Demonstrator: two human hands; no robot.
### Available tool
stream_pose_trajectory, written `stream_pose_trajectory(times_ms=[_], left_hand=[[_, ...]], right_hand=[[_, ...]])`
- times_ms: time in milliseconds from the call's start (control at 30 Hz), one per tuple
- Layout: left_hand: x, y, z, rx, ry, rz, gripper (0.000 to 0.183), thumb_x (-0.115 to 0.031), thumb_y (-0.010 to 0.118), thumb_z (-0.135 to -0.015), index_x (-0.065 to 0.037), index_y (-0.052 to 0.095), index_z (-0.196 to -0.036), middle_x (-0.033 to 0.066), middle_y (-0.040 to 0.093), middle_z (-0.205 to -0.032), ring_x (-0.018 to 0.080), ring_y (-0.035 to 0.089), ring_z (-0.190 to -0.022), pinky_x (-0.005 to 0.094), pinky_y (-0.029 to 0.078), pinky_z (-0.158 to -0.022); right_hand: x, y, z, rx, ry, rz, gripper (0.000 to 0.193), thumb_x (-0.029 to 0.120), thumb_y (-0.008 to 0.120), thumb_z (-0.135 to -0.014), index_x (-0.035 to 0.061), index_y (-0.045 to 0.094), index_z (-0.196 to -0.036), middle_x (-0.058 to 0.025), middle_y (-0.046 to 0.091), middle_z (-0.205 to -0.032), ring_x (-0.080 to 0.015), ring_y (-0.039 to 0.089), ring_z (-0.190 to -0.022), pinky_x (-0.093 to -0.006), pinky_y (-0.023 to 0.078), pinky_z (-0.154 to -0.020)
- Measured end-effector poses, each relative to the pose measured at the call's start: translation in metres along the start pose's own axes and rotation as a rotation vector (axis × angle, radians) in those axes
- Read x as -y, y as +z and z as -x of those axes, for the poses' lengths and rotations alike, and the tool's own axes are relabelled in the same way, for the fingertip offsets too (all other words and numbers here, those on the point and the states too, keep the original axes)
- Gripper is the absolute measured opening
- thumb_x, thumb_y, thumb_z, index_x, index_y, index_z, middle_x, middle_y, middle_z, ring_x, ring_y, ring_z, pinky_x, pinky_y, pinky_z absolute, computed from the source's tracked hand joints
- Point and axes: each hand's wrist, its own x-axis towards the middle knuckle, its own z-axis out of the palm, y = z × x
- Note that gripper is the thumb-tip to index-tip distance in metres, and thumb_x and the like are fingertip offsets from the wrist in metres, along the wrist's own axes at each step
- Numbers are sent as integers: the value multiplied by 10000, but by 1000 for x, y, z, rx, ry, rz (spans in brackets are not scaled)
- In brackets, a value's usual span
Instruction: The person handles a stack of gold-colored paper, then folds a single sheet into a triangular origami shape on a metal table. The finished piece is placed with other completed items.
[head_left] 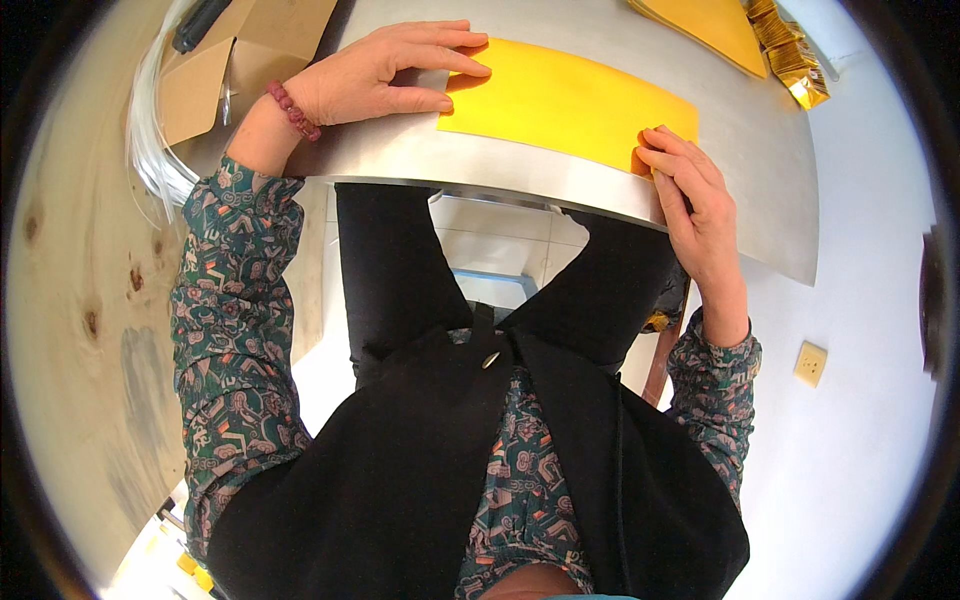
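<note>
A bright yellow rectangular sheet [570,100] lies flat along the near edge of a grey metal-looking tabletop [370,140]. At its left end, my left hand [375,75] is open, with fingers stretched out and the fingertips touching the sheet. A dark red bead bracelet [293,110] circles that wrist. My right hand [695,195] is at the near right corner, its bent fingertips resting on the sheet and the thumb close to the near edge. The fingers there are slightly apart, and no grip on the sheet shows.
A yellow stack [710,30] stands at the far right, beside bundled shiny gold packets [790,55]. An open cardboard box [255,60] is at the far left, with clear plastic strands [150,130] hanging beside it. A white wall with a socket [811,363] borders the right.
</note>
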Motion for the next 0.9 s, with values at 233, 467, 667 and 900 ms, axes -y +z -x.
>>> stream_pose_trajectory(times_ms=[233,467,667,900], left_hand=[[-31,24,1,-44,-50,-299,445,-235,696,-1019,-177,673,-1460,92,505,-1644,360,364,-1569,510,290,-1285],[-51,40,6,-159,22,-251,451,-287,660,-1046,-123,641,-1465,127,499,-1631,366,414,-1534,523,306,-1278],[-62,42,18,-145,-28,-258,605,-310,735,-977,-125,559,-1525,135,495,-1629,330,425,-1536,532,289,-1297],[-71,60,24,-246,-72,-327,671,-359,794,-921,-141,565,-1513,123,532,-1597,327,446,-1524,526,312,-1290]], right_hand=[[-15,-11,-3,-16,21,-3,189,38,619,-1017,73,756,-1142,-89,751,-1295,-298,643,-1345,-478,410,-1216],[-18,-8,-10,-4,25,69,208,17,568,-1029,105,723,-1135,-47,752,-1290,-277,642,-1350,-562,344,-1251],[-17,-4,-16,-12,35,69,206,15,561,-1028,103,713,-1136,-45,751,-1283,-281,639,-1356,-564,341,-1250],[-16,-1,-23,0,30,47,197,22,560,-1034,97,708,-1140,-52,749,-1295,-292,636,-1361,-559,348,-1246]])
